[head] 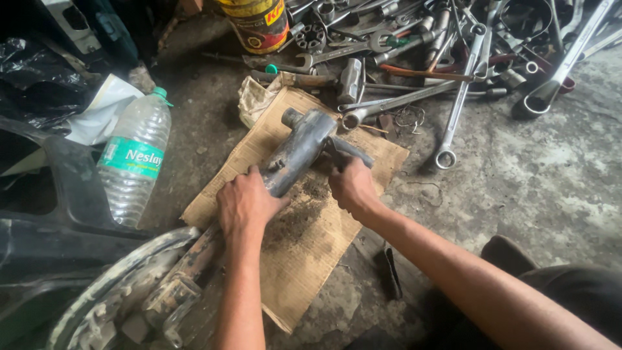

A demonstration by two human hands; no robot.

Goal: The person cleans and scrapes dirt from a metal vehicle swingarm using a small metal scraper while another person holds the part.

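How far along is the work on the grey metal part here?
Done: dirt lies scraped onto the cardboard. In hand: left hand steadies the grey metal part; right hand works a dark tool against it. Left: the part's surface looks grimy; the wrenches lie untouched.

A grimy grey metal tube part [299, 153] is held over a dirt-strewn sheet of cardboard [304, 240] laid on the concrete floor [531, 181]: its near stretch is clasped by the left hand [245, 206], while a side arm of it is gripped by the right hand [350, 186]. A clear plastic water bottle [135, 159] is seen lying to the left. Farther off, a hammer [348, 81], a pile of spanners [453, 97] and a yellow can [258, 24] are seen.
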